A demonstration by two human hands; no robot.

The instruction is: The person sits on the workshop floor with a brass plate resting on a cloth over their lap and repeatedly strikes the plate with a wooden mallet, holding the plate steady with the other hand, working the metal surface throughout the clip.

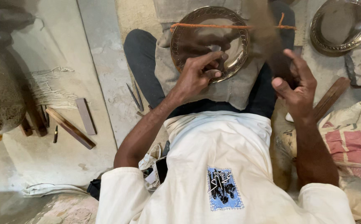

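Nearest me, my left hand point(197, 74) rests on the engraved brass plate point(209, 41) at its six o'clock rim, fingers curled nearly closed, pinching what appears to be a small tool against the metal; I cannot tell exactly what it is. The plate sits on a grey cloth point(230, 89) over my lap. My right hand point(296, 85), at three o'clock of the plate, is half open around a blurred dark wooden object point(271, 45); the grip is unclear. In my judgement, the work goes best with the plate kept steady and the tool tip firmly seated. Farther off, at one o'clock, lies a second metal dish point(342, 25).
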